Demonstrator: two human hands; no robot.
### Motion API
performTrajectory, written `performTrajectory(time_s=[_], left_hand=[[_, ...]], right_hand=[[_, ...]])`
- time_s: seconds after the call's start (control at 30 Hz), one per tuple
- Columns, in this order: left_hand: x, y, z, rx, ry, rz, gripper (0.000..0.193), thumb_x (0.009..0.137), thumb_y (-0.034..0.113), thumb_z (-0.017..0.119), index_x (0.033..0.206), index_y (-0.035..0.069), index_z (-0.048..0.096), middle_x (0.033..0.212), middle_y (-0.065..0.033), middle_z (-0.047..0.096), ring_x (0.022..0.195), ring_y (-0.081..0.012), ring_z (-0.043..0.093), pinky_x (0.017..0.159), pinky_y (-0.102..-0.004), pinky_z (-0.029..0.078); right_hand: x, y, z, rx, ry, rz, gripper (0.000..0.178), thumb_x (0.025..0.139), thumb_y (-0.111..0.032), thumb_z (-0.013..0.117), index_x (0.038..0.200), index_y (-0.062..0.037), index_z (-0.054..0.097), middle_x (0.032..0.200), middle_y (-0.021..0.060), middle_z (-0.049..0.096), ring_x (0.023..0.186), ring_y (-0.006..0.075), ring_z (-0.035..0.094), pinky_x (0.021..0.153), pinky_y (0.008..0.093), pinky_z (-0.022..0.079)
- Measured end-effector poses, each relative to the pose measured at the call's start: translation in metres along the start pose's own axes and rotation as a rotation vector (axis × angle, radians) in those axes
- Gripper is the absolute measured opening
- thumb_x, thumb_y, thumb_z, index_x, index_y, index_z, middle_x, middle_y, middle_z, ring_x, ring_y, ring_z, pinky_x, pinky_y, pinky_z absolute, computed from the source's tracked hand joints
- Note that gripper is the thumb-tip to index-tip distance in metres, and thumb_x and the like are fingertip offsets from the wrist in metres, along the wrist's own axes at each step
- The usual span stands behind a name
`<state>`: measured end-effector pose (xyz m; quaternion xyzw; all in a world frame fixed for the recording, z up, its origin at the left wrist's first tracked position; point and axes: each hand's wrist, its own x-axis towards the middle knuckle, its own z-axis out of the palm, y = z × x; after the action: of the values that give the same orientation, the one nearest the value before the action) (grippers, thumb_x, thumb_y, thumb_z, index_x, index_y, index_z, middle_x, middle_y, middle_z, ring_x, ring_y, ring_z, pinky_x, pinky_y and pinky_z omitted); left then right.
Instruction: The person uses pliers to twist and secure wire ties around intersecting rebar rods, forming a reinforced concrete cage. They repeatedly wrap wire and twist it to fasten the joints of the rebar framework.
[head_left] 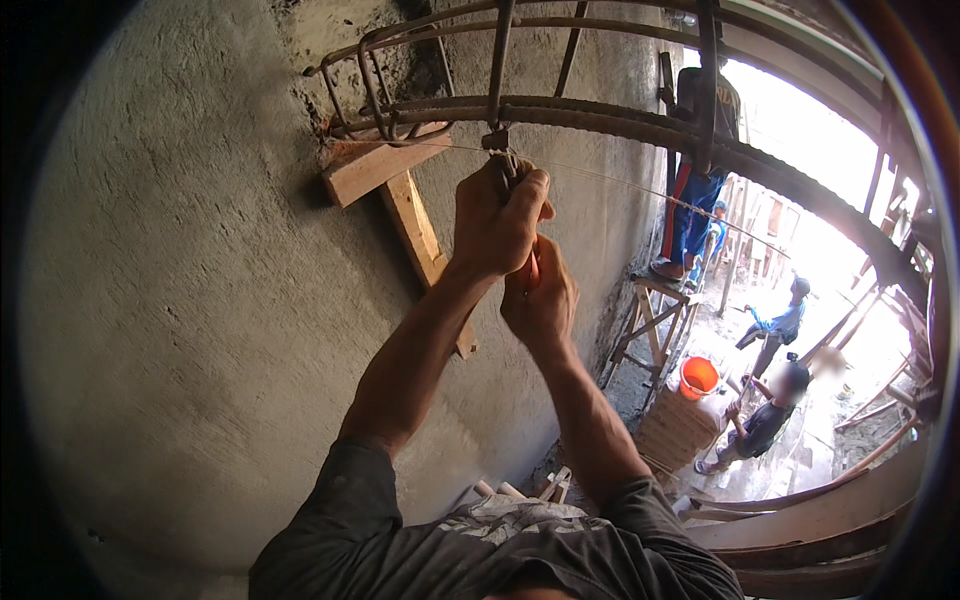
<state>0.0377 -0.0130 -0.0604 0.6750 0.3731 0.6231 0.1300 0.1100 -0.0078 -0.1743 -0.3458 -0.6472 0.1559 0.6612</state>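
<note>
Both my hands are raised together just under a cage of ribbed steel bars. My left hand is closed at the lower bar, fingers wrapped round something dark that I cannot make out. Right above its fingers, a small block hangs against the bar. Directly below, my right hand is closed round a tool with a red handle; the tool's other parts are hidden by my hands. A thin string stretches past my left fingertips, below the bars.
A rough plastered wall fills the left side. Against it, a wooden crosspiece sits on a wooden post. At right a person stands on a wooden trestle. Lower down are an orange bucket and several other people.
</note>
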Motion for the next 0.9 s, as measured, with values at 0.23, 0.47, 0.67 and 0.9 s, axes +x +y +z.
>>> performTrajectory(time_s=[0.23,0.47,0.67,0.9], left_hand=[[0.007,-0.02,0.016,-0.02,0.079,0.093,0.024,0.096,0.02,0.063,0.087,-0.002,0.068,0.068,-0.0094,0.07,0.064,-0.0153,0.067,0.062,-0.0335,0.055],[0.008,-0.023,0.001,-0.282,-0.18,0.115,0.03,0.093,0.027,0.073,0.106,0.0,0.067,0.088,-0.0114,0.074,0.08,-0.0179,0.07,0.074,-0.0356,0.058],[0.0,-0.003,-0.023,-0.724,-0.482,-0.241,0.03,0.097,0.036,0.071,0.091,0.007,0.063,0.072,-0.0052,0.064,0.065,-0.0179,0.064,0.067,-0.0386,0.056],[-0.003,0.002,0.003,-0.428,-0.071,-0.247,0.029,0.099,0.022,0.071,0.079,0.012,0.054,0.06,0.0014,0.049,0.048,-0.0086,0.044,0.045,-0.0271,0.038]], right_hand=[[0.03,0.025,-0.012,0.018,0.024,-0.091,0.018,0.093,-0.018,0.069,0.105,-0.0061,0.064,0.089,0.0211,0.07,0.084,0.0398,0.073,0.071,0.0433,0.055],[0.028,0.025,-0.024,0.072,-0.173,0.009,0.028,0.089,-0.021,0.079,0.109,-0.0046,0.068,0.092,0.0127,0.073,0.081,0.0274,0.074,0.071,0.0402,0.058],[0.01,0.016,-0.026,1.088,-1.014,0.415,0.032,0.082,-0.018,0.086,0.101,-0.0007,0.066,0.089,0.0117,0.071,0.069,0.0173,0.069,0.06,0.0331,0.057],[0.005,-0.007,-0.029,0.055,-0.408,0.186,0.047,0.083,-0.023,0.082,0.118,0.001,0.06,0.103,0.0195,0.072,0.087,0.03,0.073,0.073,0.04,0.057]])
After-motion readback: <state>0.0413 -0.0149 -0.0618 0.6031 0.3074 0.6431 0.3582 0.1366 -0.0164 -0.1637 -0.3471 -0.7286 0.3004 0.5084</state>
